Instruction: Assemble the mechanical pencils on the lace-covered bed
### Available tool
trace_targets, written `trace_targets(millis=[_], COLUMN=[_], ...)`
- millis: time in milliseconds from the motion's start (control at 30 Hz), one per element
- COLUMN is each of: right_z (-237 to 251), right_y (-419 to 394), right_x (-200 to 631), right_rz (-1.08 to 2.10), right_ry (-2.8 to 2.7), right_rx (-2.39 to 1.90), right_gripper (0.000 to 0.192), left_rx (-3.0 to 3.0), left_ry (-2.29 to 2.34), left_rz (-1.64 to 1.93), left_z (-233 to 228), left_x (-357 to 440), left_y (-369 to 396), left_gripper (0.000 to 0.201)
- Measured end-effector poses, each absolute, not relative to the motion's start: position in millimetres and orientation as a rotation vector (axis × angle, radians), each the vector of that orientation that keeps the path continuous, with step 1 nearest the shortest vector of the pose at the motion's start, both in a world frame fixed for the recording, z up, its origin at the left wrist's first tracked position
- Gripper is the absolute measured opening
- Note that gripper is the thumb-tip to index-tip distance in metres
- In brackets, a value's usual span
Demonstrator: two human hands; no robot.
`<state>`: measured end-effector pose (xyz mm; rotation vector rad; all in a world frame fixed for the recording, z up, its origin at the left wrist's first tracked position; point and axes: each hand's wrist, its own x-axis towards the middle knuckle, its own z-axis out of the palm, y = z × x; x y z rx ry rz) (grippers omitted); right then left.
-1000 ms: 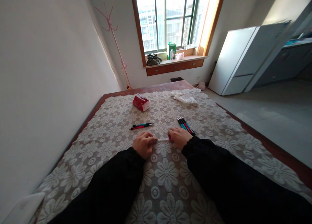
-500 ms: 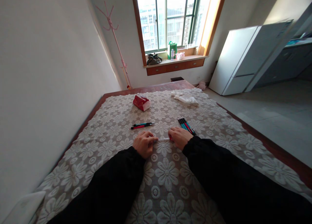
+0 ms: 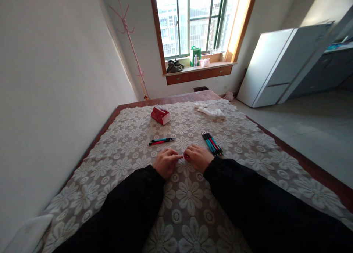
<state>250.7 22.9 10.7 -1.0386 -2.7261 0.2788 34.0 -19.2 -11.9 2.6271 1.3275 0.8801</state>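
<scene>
My left hand (image 3: 165,162) is closed in a pinch over the middle of the tablecloth, at the end of a thin whitish rod that is now almost wholly hidden. Facing it, fingertips nearly touching, my right hand (image 3: 198,158) is closed around a small red pen part (image 3: 185,156), most of it covered by the fingers. Just beyond my right hand lies a group of several teal and red pens (image 3: 211,143) with black ends, side by side. Two more pens (image 3: 161,141), one teal and one red, rest beyond my left hand.
A red tissue pack (image 3: 160,115) and a crumpled white plastic bag (image 3: 211,111) lie farther back on the flowered tablecloth (image 3: 190,196). A wall borders the table at left. A white object (image 3: 29,232) sits at the near left corner.
My right hand has moved left toward my left hand, closing the gap between them. The thin white rod that showed between the hands is now mostly out of sight.
</scene>
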Motion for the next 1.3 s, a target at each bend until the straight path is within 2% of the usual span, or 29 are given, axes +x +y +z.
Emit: trace_targets(millis=[133,267,533,733,933,1033,1233,1300], right_z=[3.0,-4.1,-14.7,-17.0,-15.2,-11.3,-17.0,-17.6], right_y=[16.2,14.6,14.8,12.9,12.5,10.4,11.9,13.2], right_x=[244.5,242.2,243.8,242.8,244.5,245.6,243.8,243.7], right_rz=[0.236,0.248,0.425,0.561,0.581,0.597,0.707,0.734], right_ry=[-2.662,-2.614,-2.44,-2.332,-2.25,-2.244,-2.173,-2.167], right_rx=[-0.996,-0.945,-0.898,-0.8,-0.712,-0.703,-0.826,-0.826], right_gripper=[0.013,0.012,0.011,0.014,0.007,0.016,0.017,0.012], left_rx=[2.433,2.257,2.238,2.202,2.182,2.139,2.049,2.03], left_ry=[1.277,1.294,1.295,1.265,1.161,1.161,1.137,1.132], left_rz=[0.965,1.0,1.036,1.148,1.37,1.465,1.458,1.478], left_z=[-12.5,-13.1,-8.7,-7.7,-1.7,-1.5,-5.3,-6.5], left_x=[36.0,37.5,36.7,38.6,40.7,40.9,40.7,40.4], left_y=[-20.1,-21.3,-23.9,-25.1,-31.8,-33.0,-29.6,-28.9], left_gripper=[0.021,0.021,0.012,0.018,0.028,0.033,0.03,0.032])
